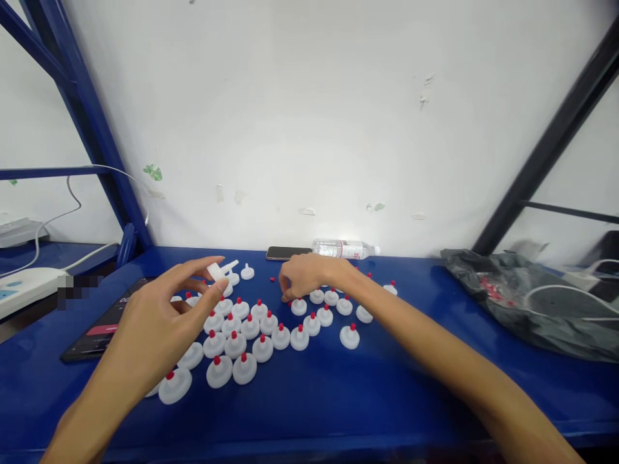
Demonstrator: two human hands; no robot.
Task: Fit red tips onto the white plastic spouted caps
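Observation:
My left hand is closed, pinching a white nozzle cap between thumb and fingertips; its thin spout points right. My right hand reaches across to the back middle of the blue table, its fingers bent down together at the surface. A bit of red shows by its fingertips; whether they grip it is hidden. Just left of this hand lies a loose small red tip cap. Several white nozzle caps with red tips stand between and around both hands. A white nozzle cap without a red tip stands at the back.
A dark phone and a clear plastic bottle lie along the wall. Another phone with a lit screen is at the left, near a white power strip. A dark plastic bag with red pieces inside sits on the right.

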